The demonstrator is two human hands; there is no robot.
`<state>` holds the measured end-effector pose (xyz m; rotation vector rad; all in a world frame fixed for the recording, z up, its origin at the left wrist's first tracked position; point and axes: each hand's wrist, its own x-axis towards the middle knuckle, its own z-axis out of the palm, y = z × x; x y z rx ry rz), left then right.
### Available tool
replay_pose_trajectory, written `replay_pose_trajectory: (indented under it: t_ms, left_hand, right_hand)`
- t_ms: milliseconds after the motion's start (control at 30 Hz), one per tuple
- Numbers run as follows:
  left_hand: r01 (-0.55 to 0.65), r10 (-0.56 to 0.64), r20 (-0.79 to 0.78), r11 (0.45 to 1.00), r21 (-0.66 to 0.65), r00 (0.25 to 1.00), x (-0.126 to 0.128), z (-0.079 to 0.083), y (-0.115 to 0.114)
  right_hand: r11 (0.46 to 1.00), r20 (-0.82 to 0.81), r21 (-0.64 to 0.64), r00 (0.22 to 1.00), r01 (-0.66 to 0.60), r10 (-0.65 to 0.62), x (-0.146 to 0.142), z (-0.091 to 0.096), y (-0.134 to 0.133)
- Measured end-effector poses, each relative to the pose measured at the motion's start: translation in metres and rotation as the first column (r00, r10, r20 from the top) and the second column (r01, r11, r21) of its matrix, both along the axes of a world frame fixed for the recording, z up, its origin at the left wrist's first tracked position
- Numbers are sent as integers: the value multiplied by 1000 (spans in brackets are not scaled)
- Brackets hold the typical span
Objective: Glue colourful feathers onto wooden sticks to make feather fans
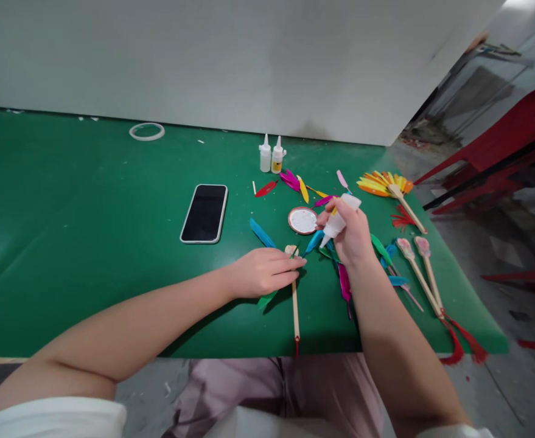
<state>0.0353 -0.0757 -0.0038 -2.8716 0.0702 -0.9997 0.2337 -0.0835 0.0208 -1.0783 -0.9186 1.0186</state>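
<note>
My right hand [350, 234] is wrapped round a small white glue bottle [339, 220], tilted with its nozzle pointing down-left toward the head of a wooden stick [295, 299]. My left hand [265, 272] lies on the green table [89, 243], its fingers pressed together on the top end of that stick and on a green feather [266, 298] under it. Blue, green and magenta feathers [262, 233] lie loose around both hands. A round lid with white glue [302, 220] sits just behind the hands.
A black phone [204, 213] lies left of centre. Two glue bottles [271, 155] stand at the back. A finished feather fan [386, 185] and two bare sticks with red tassels [425, 274] lie at right. A white ring [146, 131] is at the back; red chairs [504, 152] stand beyond the table's right edge.
</note>
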Motion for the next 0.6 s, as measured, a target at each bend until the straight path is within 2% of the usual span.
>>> replay_pose_trajectory:
  t_ms: [133,367,467,600]
  left_hand:
    - [-3,3,-6,1000,-5,1000,0,-2,1]
    - [-10,10,-15,1000,-10,1000,-1,-2,2]
    - [-2,2,-13,1000,-23,1000,-1,-3,2]
    - [4,-4,-6,999,-42,1000,-1,-3,2]
  right_hand:
    - [998,-78,-68,997,-2,-4,0,3,3]
    - [992,-92,-73,991,-101,94,-2,6,1]
    - [992,-129,-91,989,-85,73,-1,1,2]
    - [996,-91,-83,995,-36,28,2,-5,6]
